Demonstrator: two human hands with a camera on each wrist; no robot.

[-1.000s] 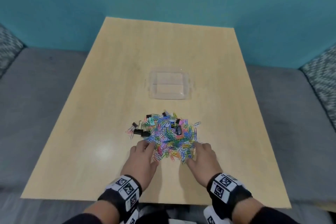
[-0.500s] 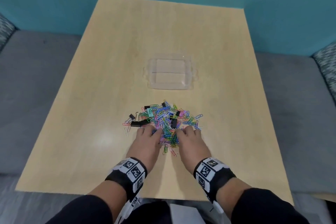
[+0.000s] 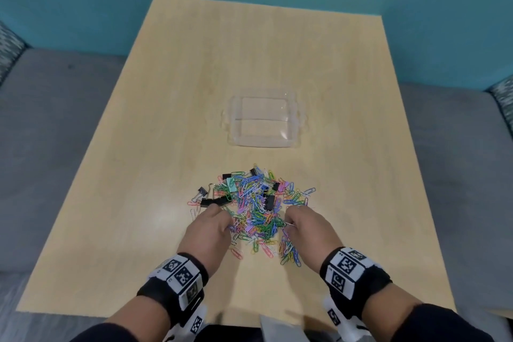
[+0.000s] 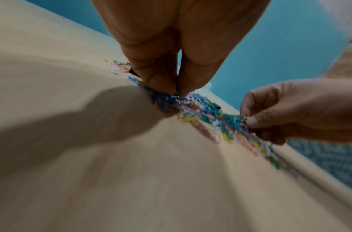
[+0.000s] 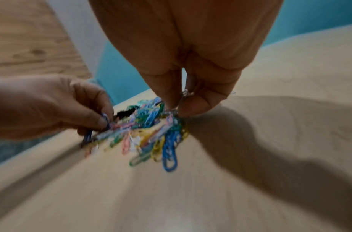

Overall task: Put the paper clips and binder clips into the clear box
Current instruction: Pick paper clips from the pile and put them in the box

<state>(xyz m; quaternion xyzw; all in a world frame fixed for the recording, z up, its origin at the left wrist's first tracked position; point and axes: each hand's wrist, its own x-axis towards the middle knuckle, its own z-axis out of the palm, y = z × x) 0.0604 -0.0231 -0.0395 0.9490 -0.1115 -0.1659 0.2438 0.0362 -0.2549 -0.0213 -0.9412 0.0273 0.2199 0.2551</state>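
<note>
Step in hand: first pickup from the heap. Nearest the person, the left hand (image 3: 208,230) and right hand (image 3: 309,229) flank the near edge of the heap on the table (image 3: 138,147), with fingers curled down into it. The wrist views show each hand pinching a small cluster of paper clips (image 3: 256,211) between thumb and fingertips; blur hides how many each holds. The heap is a tangle of coloured wire clips, with black binder clips (image 3: 213,201) mostly at its left and far sides.

Beyond the heap, well apart from it, the clear box (image 3: 265,119) stands open-topped and appears empty.

The next move probably calls for lifting both pinches free, carrying them over the far side of the heap, and releasing above the box opening. Interlinked clips may trail and drop short.
</note>
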